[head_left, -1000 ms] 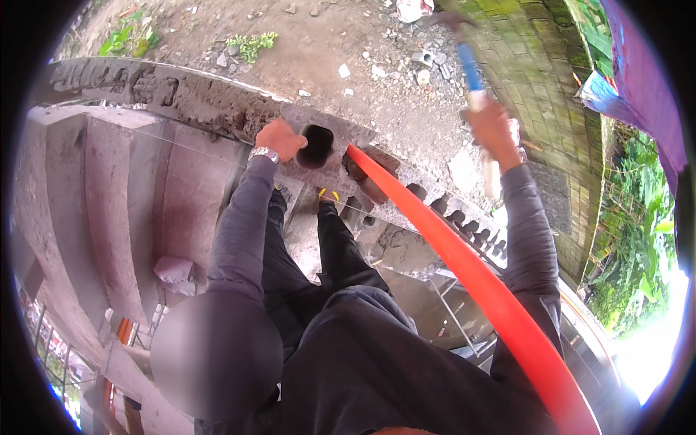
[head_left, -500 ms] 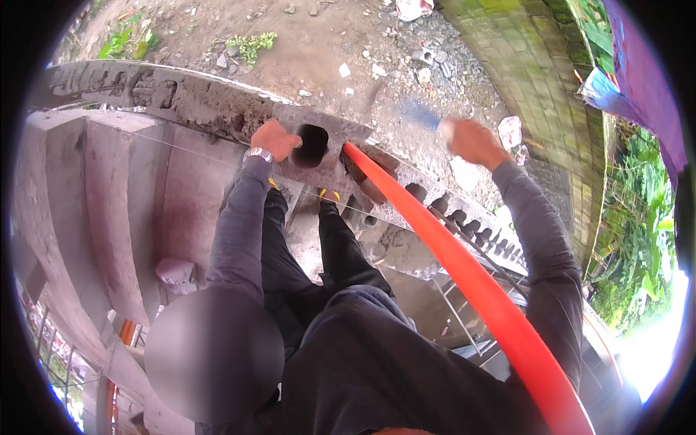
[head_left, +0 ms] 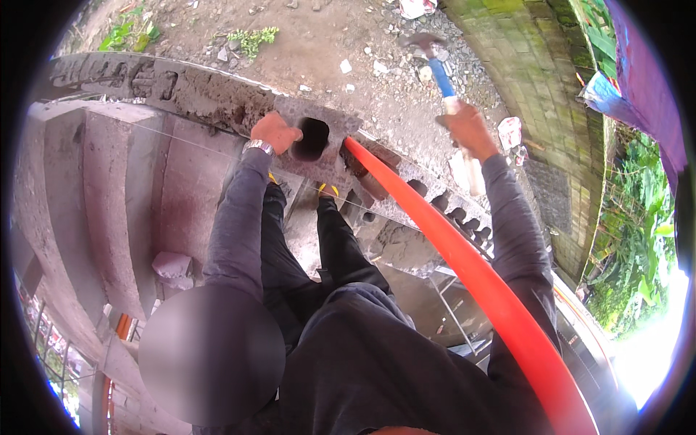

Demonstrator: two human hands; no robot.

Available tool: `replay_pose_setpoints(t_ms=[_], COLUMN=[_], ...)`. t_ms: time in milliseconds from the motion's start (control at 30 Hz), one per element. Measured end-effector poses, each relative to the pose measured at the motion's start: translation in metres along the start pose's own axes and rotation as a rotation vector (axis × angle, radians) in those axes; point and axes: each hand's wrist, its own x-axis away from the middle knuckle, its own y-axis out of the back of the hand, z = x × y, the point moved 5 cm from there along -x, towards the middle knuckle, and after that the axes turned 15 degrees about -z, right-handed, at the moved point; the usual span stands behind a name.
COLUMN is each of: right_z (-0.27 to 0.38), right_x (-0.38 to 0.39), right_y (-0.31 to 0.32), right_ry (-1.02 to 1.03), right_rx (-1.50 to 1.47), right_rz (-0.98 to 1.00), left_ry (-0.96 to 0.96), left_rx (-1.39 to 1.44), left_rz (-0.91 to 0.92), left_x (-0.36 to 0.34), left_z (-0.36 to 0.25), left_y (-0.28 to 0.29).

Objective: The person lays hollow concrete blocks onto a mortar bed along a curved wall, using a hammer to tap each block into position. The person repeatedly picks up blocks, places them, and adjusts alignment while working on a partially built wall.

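My left hand (head_left: 275, 133) is closed on the end of a grey hollow concrete block (head_left: 335, 138), its fingertips at the dark square cavity. The block sits on top of a wall in front of me. Off to the right, my right hand (head_left: 470, 130) grips a hammer (head_left: 439, 75) by its blue and white handle. The hammer's dark metal head points away from me, raised apart from the block. An orange-red pipe (head_left: 449, 250) has its far end at an opening beside the block and runs back under my right arm.
A thin string (head_left: 185, 139) stretches along the near side of the wall. More hollow blocks (head_left: 457, 216) continue right. Concrete steps (head_left: 119, 181) lie left, and a loose block piece (head_left: 172, 268) rests there. Rubble (head_left: 449, 54) and a mossy wall (head_left: 536, 80) stand beyond.
The hammer has swung from pointing left, blurred, to pointing away from me with its head clear. My right forearm has shifted slightly left. My left hand stays on the block.
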Motion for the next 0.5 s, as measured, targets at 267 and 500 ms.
replay_pose_setpoints(t_ms=[267, 500], right_z=[0.002, -0.046], right_x=[0.06, 0.146], right_y=[-0.045, -0.036], right_ry=[0.017, -0.156], right_rx=[0.048, -0.166], right_rz=[0.043, -0.084], left_ry=[0.028, 0.026], left_rx=[0.012, 0.008], left_rz=[-0.035, -0.001], left_x=[0.012, 0.016], left_z=[-0.018, -0.016], left_y=[0.011, 0.0])
